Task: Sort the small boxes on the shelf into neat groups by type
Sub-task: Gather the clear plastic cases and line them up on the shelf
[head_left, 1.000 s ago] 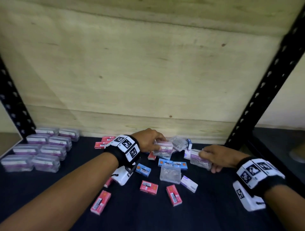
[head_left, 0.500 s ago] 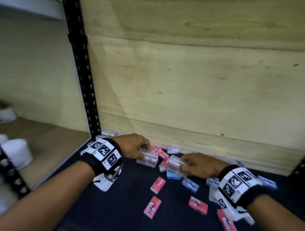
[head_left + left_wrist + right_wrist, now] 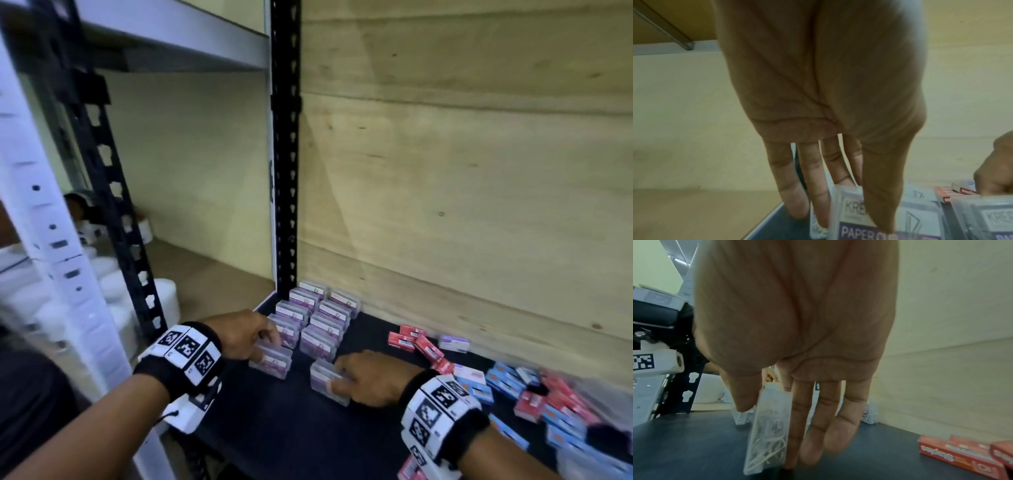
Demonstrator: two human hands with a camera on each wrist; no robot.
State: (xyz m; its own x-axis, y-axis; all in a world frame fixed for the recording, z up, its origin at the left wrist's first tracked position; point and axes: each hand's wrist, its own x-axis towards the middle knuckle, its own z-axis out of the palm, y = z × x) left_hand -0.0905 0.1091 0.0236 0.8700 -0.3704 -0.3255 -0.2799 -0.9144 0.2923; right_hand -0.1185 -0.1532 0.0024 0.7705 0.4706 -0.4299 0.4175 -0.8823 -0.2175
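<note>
- Two rows of clear plastic paper-clip boxes (image 3: 320, 320) fill the dark shelf's (image 3: 274, 428) back-left corner beside the black slotted upright post (image 3: 285, 154); bare shelf lies in front.
- Left hand (image 3: 245, 334) pinches one clear purple-labelled box (image 3: 270, 359) at the left row's near end.
- Right hand (image 3: 371, 378) clamps another clear box (image 3: 325, 380), near the right row.

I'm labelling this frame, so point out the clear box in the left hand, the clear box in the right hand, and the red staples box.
left-hand clear box (image 3: 270, 360): head view, lid top.
right-hand clear box (image 3: 768, 431): right wrist view, transparent side.
red staples box (image 3: 953, 456): right wrist view, printed side.
</note>
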